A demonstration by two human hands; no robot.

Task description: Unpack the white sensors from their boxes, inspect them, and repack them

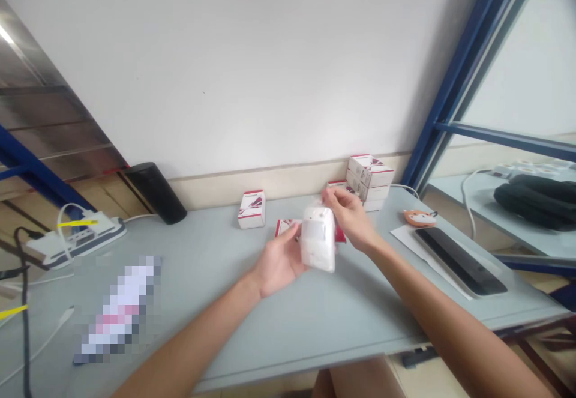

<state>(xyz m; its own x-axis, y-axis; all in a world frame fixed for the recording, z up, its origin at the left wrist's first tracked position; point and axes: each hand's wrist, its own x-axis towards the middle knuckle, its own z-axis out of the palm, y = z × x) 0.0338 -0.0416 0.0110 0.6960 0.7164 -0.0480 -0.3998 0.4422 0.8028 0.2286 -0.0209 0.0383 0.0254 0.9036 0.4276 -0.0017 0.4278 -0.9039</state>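
My left hand (279,264) holds a white motion sensor (318,241) upright above the table, thumb on its left edge and the other fingers behind it. Clear plastic wrapping seems to cover the sensor. At the sensor's upper right, my right hand (350,215) is closed in a pinch, apparently on the top of the plastic wrapping (320,201). A red and white box (283,227) lies behind the sensor, mostly hidden by it and my left hand.
Against the wall stand a small white box (252,211) and a stack of similar boxes (371,177). A black cylinder (157,192) and power strip (85,239) are left. At right lie an orange object (419,218) and a flat black device (459,261) on paper.
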